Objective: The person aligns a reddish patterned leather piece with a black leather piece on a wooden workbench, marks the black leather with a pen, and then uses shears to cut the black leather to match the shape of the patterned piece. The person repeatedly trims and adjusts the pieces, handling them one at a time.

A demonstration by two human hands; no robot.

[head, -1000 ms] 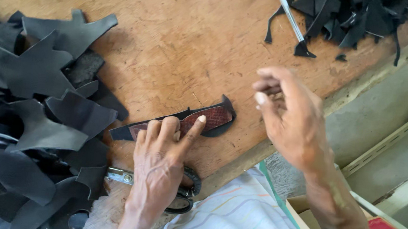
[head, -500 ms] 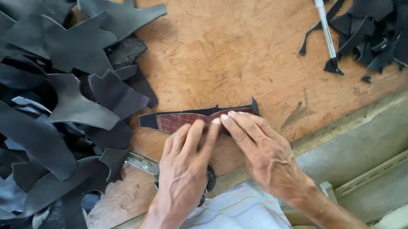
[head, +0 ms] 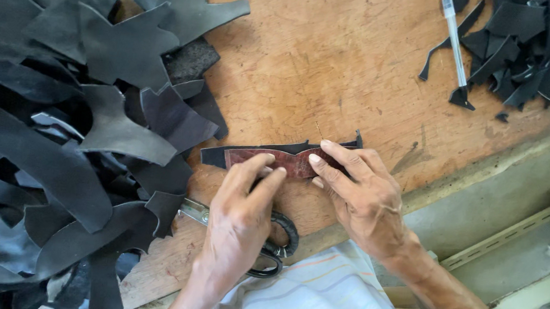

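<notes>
A reddish-brown pattern piece (head: 290,162) lies on a black leather strip (head: 213,155) on the wooden worktable (head: 332,68). My left hand (head: 241,220) presses its fingertips on the pattern's left part. My right hand (head: 362,196) presses fingers flat on its right part, covering that end. Both hands hold the pattern down against the strip. Black-handled scissors (head: 278,248) lie partly under my left hand near the table's front edge.
A big heap of black leather cut pieces (head: 64,127) fills the left side. More black scraps (head: 527,49) and a silver pen (head: 454,38) lie at the top right. The table edge runs diagonally at the right, with a grey ledge (head: 510,209) beyond it.
My right hand came down from the air onto the pattern piece. The left hand shifted slightly along it. The view moved, so the leather heap fills more of the left.
</notes>
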